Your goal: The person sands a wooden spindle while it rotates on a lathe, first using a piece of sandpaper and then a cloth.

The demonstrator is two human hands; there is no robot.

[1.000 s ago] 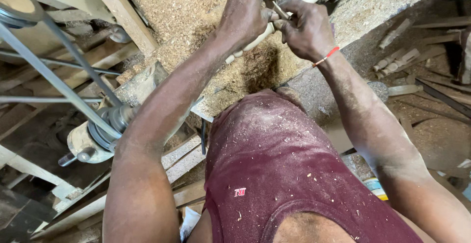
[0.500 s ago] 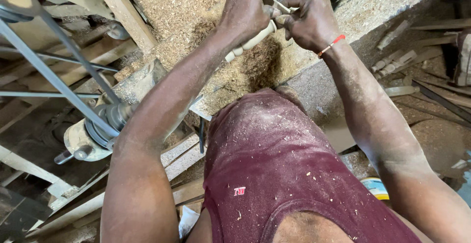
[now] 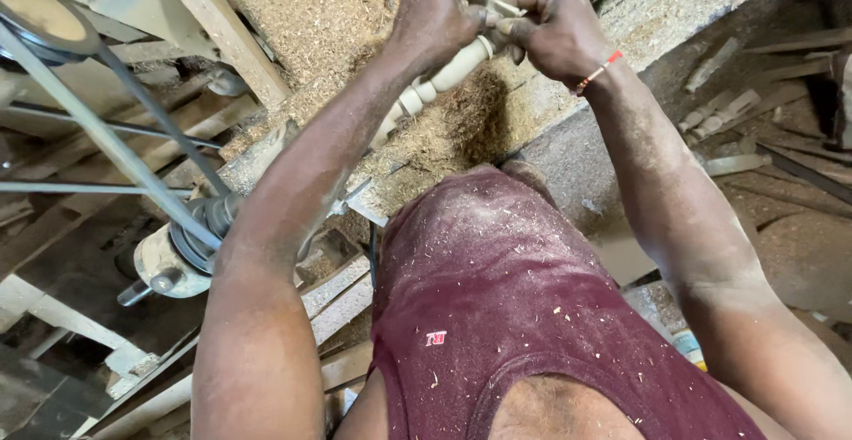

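Observation:
A pale turned wooden spindle (image 3: 442, 78) with rounded beads lies across a lathe bed covered in sawdust (image 3: 328, 14). My left hand (image 3: 437, 12) is closed over the spindle's upper part. My right hand (image 3: 555, 30), with a red thread at the wrist, pinches a thin flat strip (image 3: 499, 5) against the spindle right next to the left hand. The spindle's far end is hidden behind both hands.
A drive belt (image 3: 106, 138) runs down to a pulley and motor (image 3: 191, 240) at the left. Wooden frame beams (image 3: 222, 36) cross the upper left. Turned wooden pieces (image 3: 719, 111) and scraps lie on the dusty floor at the right.
Both hands have shifted slightly up and left along the spindle, staying pressed together. More of the beaded lower spindle shows below my left hand.

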